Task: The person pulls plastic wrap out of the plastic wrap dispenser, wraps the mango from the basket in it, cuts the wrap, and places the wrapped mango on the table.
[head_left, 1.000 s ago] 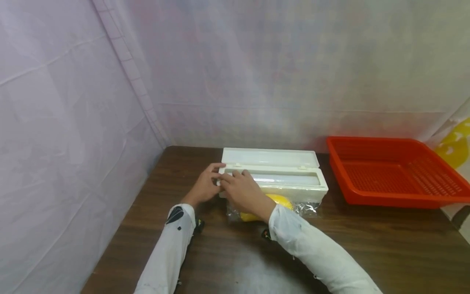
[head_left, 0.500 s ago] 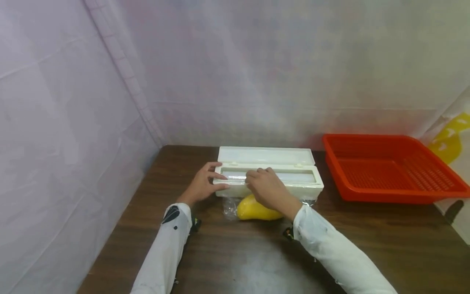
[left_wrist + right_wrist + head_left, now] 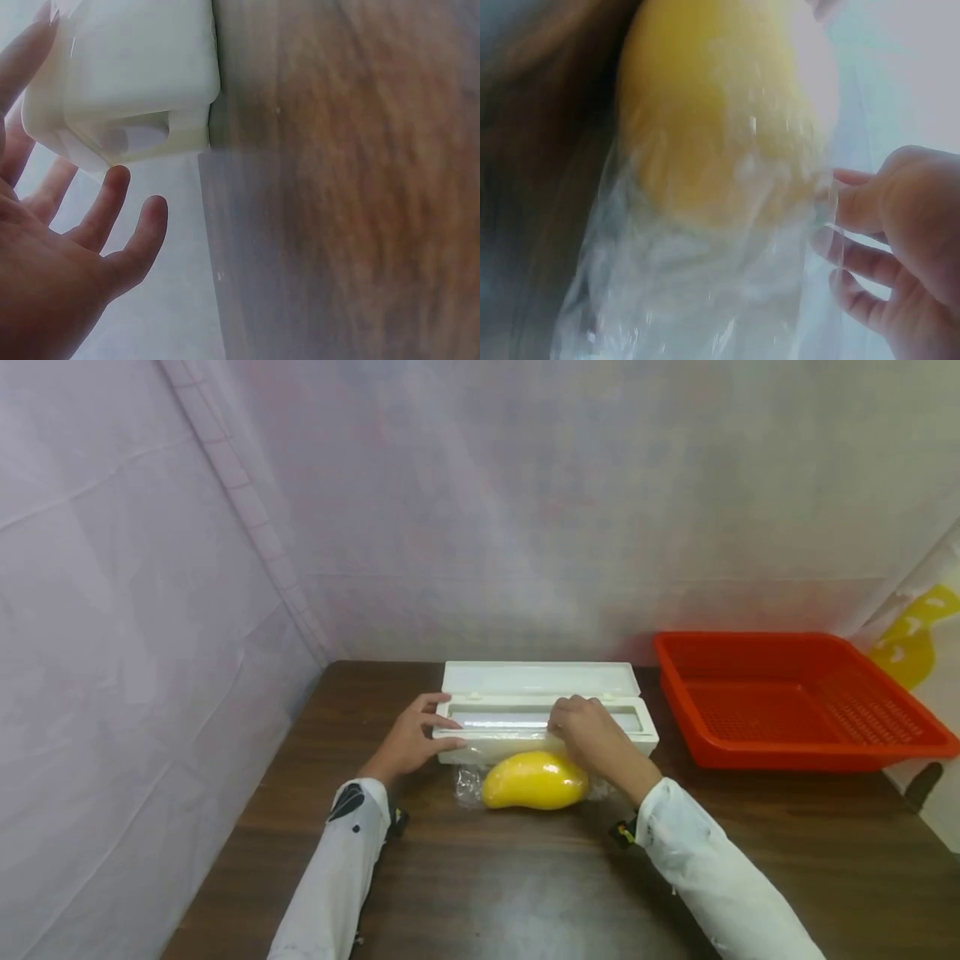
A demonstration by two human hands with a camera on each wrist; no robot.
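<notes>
A long white cling film dispenser (image 3: 480, 748) stands on the table with its lid (image 3: 540, 677) swung back and a roll inside. My left hand (image 3: 408, 737) holds its left end, thumb at the front and fingers over the top; the left wrist view shows two fingers spread off the end. My right hand (image 3: 596, 735) has its fingers curled down at the front rail, right of the middle, pinching the slide cutter, which the fingers mostly hide. In front lies a yellow mango (image 3: 534, 781) under clear film (image 3: 720, 300), which runs close by the right fingertips.
A red plastic basket (image 3: 787, 756) stands right of the dispenser, at the table's right back. White sheeting (image 3: 540, 527) rises behind and on the left. The brown table (image 3: 540, 893) extends towards me.
My right hand has slid rightwards along the dispenser's front rail, from beside the left hand to past the middle, uncovering the mango. The left hand stays at the left end.
</notes>
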